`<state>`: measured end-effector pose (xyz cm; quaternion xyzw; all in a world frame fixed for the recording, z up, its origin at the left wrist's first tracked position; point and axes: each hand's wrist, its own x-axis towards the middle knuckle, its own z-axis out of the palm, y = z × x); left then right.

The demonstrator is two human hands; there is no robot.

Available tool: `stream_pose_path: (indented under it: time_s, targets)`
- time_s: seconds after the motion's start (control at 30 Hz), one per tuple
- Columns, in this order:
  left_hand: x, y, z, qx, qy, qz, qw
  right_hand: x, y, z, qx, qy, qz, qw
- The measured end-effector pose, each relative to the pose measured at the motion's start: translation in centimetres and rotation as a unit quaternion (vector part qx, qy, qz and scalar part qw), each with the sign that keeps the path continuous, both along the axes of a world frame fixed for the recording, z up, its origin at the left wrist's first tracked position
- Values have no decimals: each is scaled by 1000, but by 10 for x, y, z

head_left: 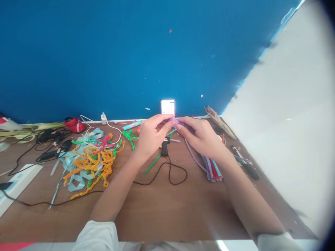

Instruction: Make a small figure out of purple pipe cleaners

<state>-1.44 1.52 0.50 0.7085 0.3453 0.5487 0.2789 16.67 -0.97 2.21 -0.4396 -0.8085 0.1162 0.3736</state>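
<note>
Both my hands meet above the middle of the table, pinching a purple pipe cleaner between them. My left hand has thumb and forefinger closed on its bunched, twisted part. From the other side my right hand grips the same part, and a long purple tail hangs below it. Under the hands lies a black glue gun with its cord looping on the table. A bundle of purple, red and blue pipe cleaners rests beneath my right forearm, partly hidden.
A phone stands against the blue wall. At left are a heap of orange pipe cleaners, light blue ribbon, a green pipe-cleaner figure, and a white power strip. A dark-handled tool lies right.
</note>
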Motion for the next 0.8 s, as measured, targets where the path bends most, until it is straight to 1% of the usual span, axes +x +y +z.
stream_pose_path:
  time_s: [0.1, 0.2, 0.27, 0.37, 0.5, 0.67, 0.8]
  targets:
    - [1, 0, 1, -56, -53, -28, 997, 1, 1, -1, 31, -32, -45, 998]
    - [2, 2, -1, -110, -100, -50, 988, -1, 2, -4, 49, -72, -57, 995]
    - [3, 2, -3, -123, -107, -50, 985, -3, 2, -7, 53, -86, -63, 993]
    - [8, 1, -7, -118, -109, -30, 987, -9, 1, -11, 48, -93, -91, 990]
    - [17, -5, -13, -76, -124, 29, 989, -17, 0, -16, 46, -85, -124, 988]
    - [22, -9, -19, -29, -88, 88, 992, -22, -1, -19, 64, -66, -123, 988]
    - [23, -9, -21, -21, -76, 94, 992, -22, -2, -17, 59, -26, -117, 991]
